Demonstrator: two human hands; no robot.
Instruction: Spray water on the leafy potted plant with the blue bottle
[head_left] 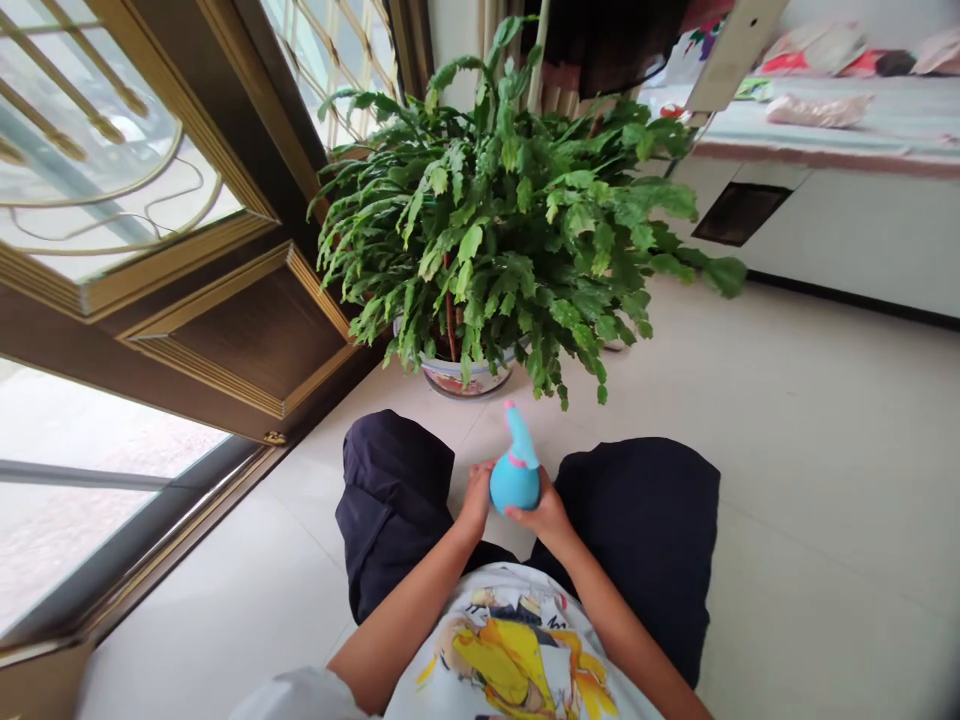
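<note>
Between my knees I hold a round blue spray bottle [514, 486] with a pink collar and a pink nozzle tip that points toward the plant. My left hand [477, 494] is closed against the bottle's left side. On the right side, my right hand [546, 508] wraps round it, thumb across the lower front. Beyond the bottle stands a large leafy potted plant [495, 220], its green segmented stems drooping over the rim of a patterned pot [466, 378]. The far side of the bottle and some of my fingertips are hidden.
A brown door with gold trim [232, 330] stands at the left, beside a threshold. Behind on the right is a white counter [855, 215] with plastic bags [817, 110] on top. Pale floor tiles [810, 440] lie around me.
</note>
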